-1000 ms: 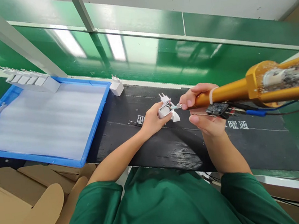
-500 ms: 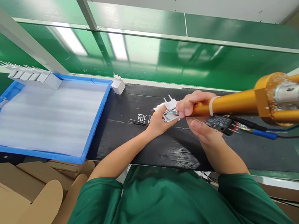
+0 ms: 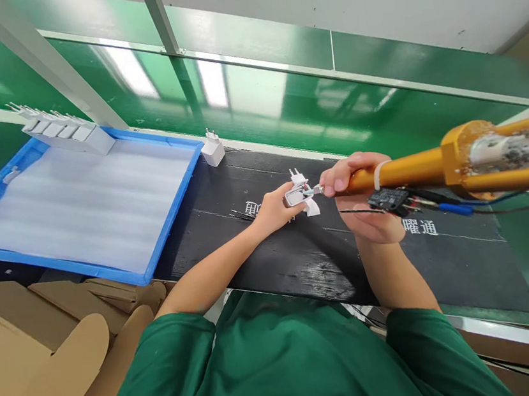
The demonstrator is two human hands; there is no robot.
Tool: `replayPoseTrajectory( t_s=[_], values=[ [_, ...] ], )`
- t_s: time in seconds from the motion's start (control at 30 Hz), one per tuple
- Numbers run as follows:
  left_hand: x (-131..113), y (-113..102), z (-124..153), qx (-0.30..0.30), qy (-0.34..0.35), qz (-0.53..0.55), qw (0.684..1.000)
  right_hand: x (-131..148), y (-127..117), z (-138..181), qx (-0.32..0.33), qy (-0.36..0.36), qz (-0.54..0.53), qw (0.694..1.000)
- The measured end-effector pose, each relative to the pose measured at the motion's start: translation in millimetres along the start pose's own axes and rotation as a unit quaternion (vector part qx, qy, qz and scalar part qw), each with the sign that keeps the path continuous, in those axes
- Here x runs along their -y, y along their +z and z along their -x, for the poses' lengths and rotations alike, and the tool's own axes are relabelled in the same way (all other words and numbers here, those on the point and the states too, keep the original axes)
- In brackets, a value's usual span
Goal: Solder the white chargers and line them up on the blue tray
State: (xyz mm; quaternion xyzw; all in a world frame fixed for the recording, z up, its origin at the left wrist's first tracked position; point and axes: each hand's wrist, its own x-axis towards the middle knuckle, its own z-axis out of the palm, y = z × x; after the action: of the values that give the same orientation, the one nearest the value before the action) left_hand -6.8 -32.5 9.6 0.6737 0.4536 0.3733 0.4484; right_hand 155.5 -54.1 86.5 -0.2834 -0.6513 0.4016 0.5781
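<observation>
My left hand (image 3: 273, 211) is closed around a white two-pin plug charger (image 3: 295, 197), its casing open towards the right with small parts showing inside. A curved white piece (image 3: 312, 207) sits just below the charger's open side. My right hand (image 3: 378, 226) grips the front of a gold-coloured tube-shaped tool (image 3: 406, 171). The tool's narrow metal tip (image 3: 316, 190) points left, at the charger's opening; whether it touches the parts inside I cannot tell. A small black switch (image 3: 387, 199) with wires is fixed under the tool.
Another white plug charger (image 3: 213, 149) stands upright beside the blue tray (image 3: 170, 217). Several more chargers (image 3: 71, 137) stand in a row at the tray's far edge. Under my forearms lies a black mat (image 3: 263, 262). Cardboard (image 3: 36, 380) fills the lower left. A green panel (image 3: 253, 103) rises behind.
My right hand and the tool have drawn back from the charger a little, so the tip and the charger's inside show more. The white piece below the opening is now visible.
</observation>
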Motion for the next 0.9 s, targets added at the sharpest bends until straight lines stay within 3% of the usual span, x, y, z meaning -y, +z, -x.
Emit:
replayPoseTrajectory(
  t_s=[0.1, 0.27, 0.4, 0.63, 0.77, 0.9],
  values=[
    [-1.7, -12.9, -3.9, -0.011, -0.023, -0.030, 0.999, 0.1, -5.4, -7.7, -0.043, -0.043, -0.011, 0.998],
    [-16.7, -25.3, -0.2, -0.014, -0.025, 0.023, 0.999, -0.8, -26.9, -19.9, -0.048, -0.018, 0.008, 0.999],
    [-22.7, -25.0, 4.9, 0.015, -0.022, 0.122, 0.992, -7.2, -45.9, -26.0, -0.043, -0.005, 0.029, 0.999],
    [-16.2, -18.7, 8.0, 0.068, -0.085, 0.236, 0.966, -14.4, -63.6, -28.4, -0.039, -0.030, 0.027, 0.998],
    [-17.8, -18.9, 10.2, 0.078, -0.092, 0.227, 0.966, -16.2, -66.2, -28.9, -0.031, -0.030, 0.028, 0.999],
    [-25.0, -20.7, 11.6, 0.059, -0.065, 0.145, 0.986, -17.1, -68.2, -29.3, -0.027, -0.034, 0.035, 0.998]
  ],
)
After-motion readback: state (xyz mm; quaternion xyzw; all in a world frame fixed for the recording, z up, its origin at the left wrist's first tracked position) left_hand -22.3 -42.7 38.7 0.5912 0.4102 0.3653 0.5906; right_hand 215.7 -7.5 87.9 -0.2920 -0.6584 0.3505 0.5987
